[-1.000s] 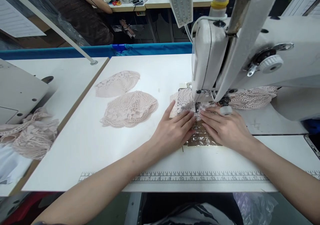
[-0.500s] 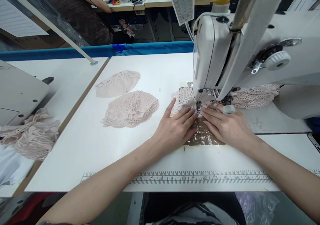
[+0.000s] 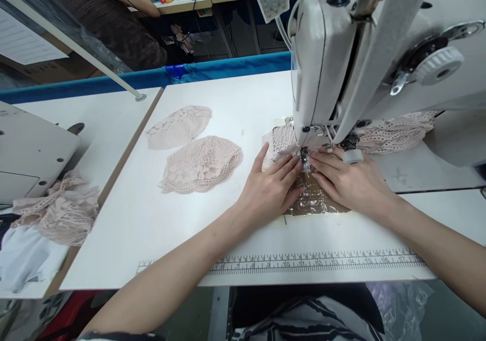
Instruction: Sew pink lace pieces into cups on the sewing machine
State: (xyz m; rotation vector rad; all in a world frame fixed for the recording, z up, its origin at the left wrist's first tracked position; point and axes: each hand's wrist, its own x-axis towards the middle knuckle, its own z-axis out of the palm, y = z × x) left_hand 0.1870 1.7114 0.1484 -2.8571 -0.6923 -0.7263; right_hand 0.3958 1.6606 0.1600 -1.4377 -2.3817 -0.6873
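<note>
Under the needle area of a white sewing machine [image 3: 317, 73] lies pale pink lace [image 3: 283, 139]. My left hand [image 3: 268, 181] rests flat with fingers spread, its fingertips on the lace just left of the presser foot [image 3: 304, 155]. From the right, my right hand [image 3: 349, 179] lies flat with its fingertips beside the foot; part of it is behind a machine knob. Brown, clear-taped sheeting [image 3: 313, 199] shows between the hands. Two lace cup-shaped pieces [image 3: 180, 127] [image 3: 201, 164] lie on the table to the left.
More lace [image 3: 397, 133] lies behind the machine head at right. A lace bundle [image 3: 70, 214] and white cloth [image 3: 30, 260] sit at far left, by another machine [image 3: 30, 151]. A printed ruler [image 3: 284, 265] runs along the front edge. A person [image 3: 106, 22] is beyond the blue rail.
The view has shifted and tilted slightly, so the machine looks larger and nearer. Both hands stay flat beside the presser foot, with little visible movement of the lace.
</note>
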